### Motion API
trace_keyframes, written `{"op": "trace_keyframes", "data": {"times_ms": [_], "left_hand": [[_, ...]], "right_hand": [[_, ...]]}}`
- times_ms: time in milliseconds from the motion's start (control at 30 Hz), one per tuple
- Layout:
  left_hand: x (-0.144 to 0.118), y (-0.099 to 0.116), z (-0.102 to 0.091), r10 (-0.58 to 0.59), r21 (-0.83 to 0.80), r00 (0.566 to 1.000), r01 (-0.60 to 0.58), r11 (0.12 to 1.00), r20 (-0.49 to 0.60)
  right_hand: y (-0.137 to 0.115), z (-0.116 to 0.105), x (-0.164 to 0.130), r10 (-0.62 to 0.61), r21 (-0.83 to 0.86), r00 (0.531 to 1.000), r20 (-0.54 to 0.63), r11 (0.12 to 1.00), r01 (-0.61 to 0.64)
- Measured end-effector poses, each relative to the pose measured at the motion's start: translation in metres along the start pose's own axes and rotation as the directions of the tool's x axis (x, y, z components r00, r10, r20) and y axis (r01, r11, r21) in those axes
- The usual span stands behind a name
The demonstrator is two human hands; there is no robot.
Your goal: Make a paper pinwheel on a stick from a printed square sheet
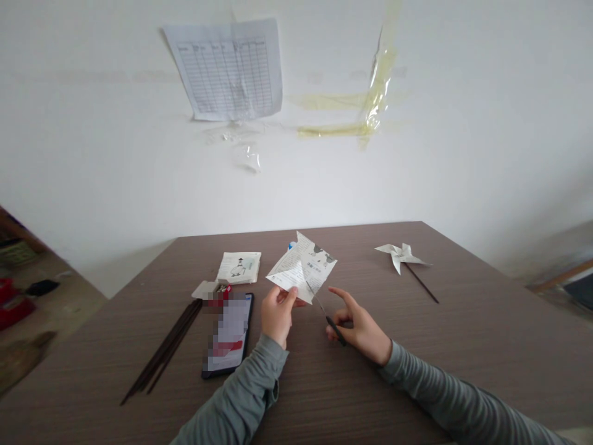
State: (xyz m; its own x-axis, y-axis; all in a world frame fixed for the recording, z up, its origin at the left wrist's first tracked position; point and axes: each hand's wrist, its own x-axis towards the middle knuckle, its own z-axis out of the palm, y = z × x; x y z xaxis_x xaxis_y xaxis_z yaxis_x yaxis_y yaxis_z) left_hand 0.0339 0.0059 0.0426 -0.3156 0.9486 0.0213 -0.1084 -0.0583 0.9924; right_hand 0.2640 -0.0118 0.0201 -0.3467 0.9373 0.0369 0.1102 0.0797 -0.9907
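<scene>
Pinched in my left hand [277, 314] is a square of printed paper [319, 262], with cuts running in from its corners and its lower left part standing up as a flap. My right hand [359, 327] is closed on the dark handles of a pair of scissors [336, 330], its index finger stretched out. The scissors' blades point up and left and lie at the paper's lower edge. Part of a small blue-and-white object [291, 245] shows behind the paper; its kind is hidden.
A finished paper pinwheel [402, 254] on a dark stick lies at the right of the table [417, 383]. On the left are a stack of printed paper squares [239, 267], a small open box [217, 293], several dark sticks [167, 346] and a phone [229, 337]. A wall rises behind.
</scene>
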Motion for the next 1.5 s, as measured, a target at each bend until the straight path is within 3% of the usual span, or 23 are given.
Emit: {"op": "trace_keyframes", "data": {"times_ms": [100,200,300,367,600,933,1067,1233,1500], "left_hand": [[0.001,0.001,-0.002,-0.010,0.031,1.000,0.010,0.999,-0.001],[0.002,0.002,-0.004,-0.027,0.142,1.000,0.027,0.990,-0.001],[0.003,0.001,-0.006,-0.025,0.299,0.999,0.014,0.954,0.033],[0.004,0.000,-0.007,-0.004,0.389,0.997,-0.025,0.921,0.074],[0.003,0.001,-0.006,-0.001,0.441,0.986,-0.074,0.894,0.167],[-0.001,-0.009,-0.008,0.102,0.474,0.989,-0.143,0.869,0.111],[0.002,-0.016,-0.014,0.232,0.613,0.965,-0.259,0.746,0.124],[0.010,-0.024,-0.021,0.330,0.732,0.900,-0.428,0.530,0.286],[0.002,-0.037,-0.012,0.178,0.755,0.862,-0.503,0.421,0.475]], "right_hand": [[0.003,-0.004,-0.003,-0.111,-0.142,0.990,-0.091,0.985,0.098],[0.009,-0.006,-0.002,-0.244,-0.288,0.938,-0.247,0.942,0.169],[0.013,-0.009,0.003,-0.331,-0.410,0.873,-0.357,0.896,0.172],[0.013,-0.013,0.006,-0.355,-0.469,0.860,-0.367,0.869,0.159],[0.018,-0.028,0.013,-0.289,-0.610,0.913,-0.288,0.790,0.057],[0.025,-0.027,0.013,-0.262,-0.791,0.934,-0.244,0.611,-0.035],[0.029,-0.029,0.015,-0.285,-0.810,0.924,-0.255,0.585,-0.043],[0.033,-0.035,0.017,-0.301,-0.788,0.909,-0.287,0.615,-0.045],[0.032,-0.047,0.020,-0.381,-0.779,0.875,-0.298,0.627,0.007]]}}
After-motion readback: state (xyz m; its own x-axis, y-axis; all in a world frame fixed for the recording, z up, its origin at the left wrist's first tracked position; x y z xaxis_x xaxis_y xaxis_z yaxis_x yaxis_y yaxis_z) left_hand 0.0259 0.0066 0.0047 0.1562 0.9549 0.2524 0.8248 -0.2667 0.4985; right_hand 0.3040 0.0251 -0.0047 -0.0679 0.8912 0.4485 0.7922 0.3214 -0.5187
